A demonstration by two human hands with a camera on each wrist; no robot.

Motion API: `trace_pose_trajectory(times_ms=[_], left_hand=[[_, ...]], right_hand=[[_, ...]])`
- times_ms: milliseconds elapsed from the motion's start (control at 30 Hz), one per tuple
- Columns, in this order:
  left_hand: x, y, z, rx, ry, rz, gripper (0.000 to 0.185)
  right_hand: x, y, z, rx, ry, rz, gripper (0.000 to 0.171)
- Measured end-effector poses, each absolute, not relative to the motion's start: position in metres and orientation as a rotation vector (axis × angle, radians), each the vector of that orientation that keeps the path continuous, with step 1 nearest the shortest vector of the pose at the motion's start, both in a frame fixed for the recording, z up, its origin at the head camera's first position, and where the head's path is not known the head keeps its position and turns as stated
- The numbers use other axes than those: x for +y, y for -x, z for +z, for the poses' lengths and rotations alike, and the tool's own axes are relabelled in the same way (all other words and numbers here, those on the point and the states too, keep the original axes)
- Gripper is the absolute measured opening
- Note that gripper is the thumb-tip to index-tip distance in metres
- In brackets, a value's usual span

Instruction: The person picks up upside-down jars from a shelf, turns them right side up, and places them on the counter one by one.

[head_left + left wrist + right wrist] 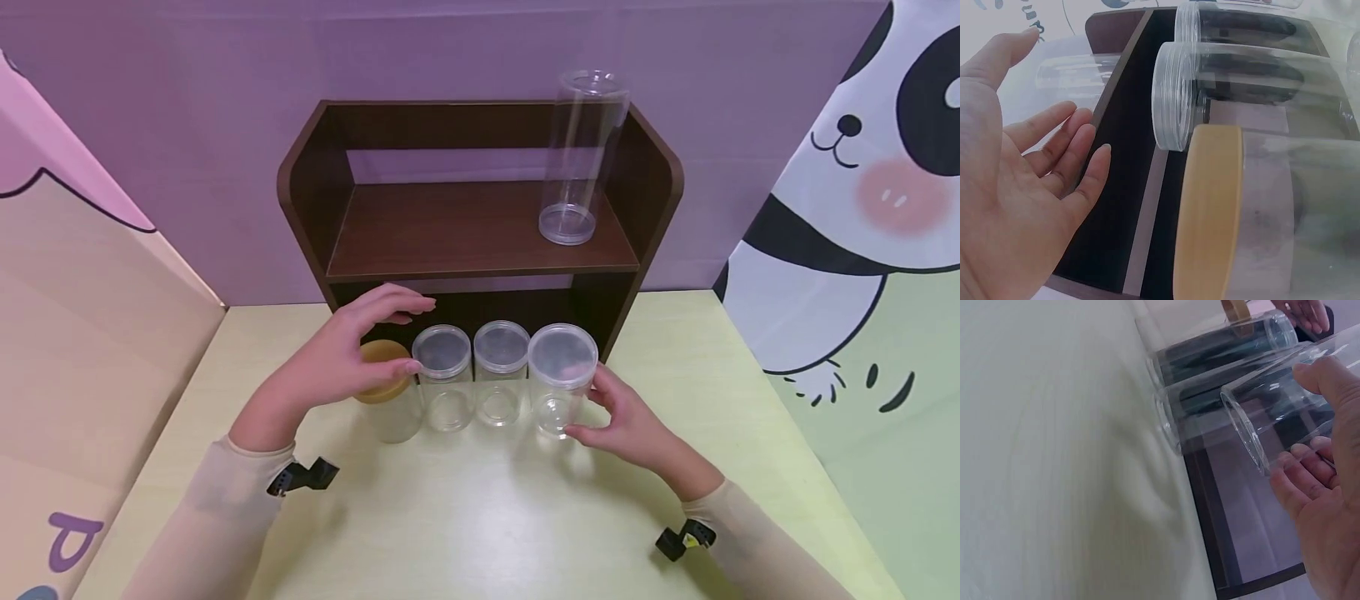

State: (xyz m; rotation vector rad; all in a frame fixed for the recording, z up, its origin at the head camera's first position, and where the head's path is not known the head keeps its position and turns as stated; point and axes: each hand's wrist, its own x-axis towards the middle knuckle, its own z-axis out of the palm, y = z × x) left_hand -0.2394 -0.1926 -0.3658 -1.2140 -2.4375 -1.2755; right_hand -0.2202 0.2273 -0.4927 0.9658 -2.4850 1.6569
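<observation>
Surface: far edge meets the purple backdrop; left edge runs along the beige panel; right edge runs along the panda-print panel. Open room lies in front of the jars and, at the far edge, between the dark shelf unit and each far corner.

Count: four lidded jars in a row before the shelf unit, one shelf unit, one tall clear cylinder. Of the jars, one is a tan-lidded jar at the left end; the second jar, third jar and right jar have clear lids. The cylinder stands upright on the upper shelf, near its right wall.

Right hand: grip holding the right jar by its right side, thumb toward the front, fingers behind. The right wrist view shows that jar slightly tilted, its base raised off the surface; the second and third jars stand on it. Whether the held jar touches the third cannot be told.

Left hand: grip wide, thumb spread from the fingers, holding nothing. It hovers just beside the tan lid; the left wrist view shows a gap between them.
</observation>
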Motion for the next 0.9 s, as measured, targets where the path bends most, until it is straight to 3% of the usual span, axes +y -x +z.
trace_pose_trajectory(times_ms=[900], left_hand=[[-0.195,0.239,-0.368,-2.44,1.185,-1.272,0.061]], right_hand=[[0.214,0.261,-0.517,-2.444,-0.761,1.741,0.079]])
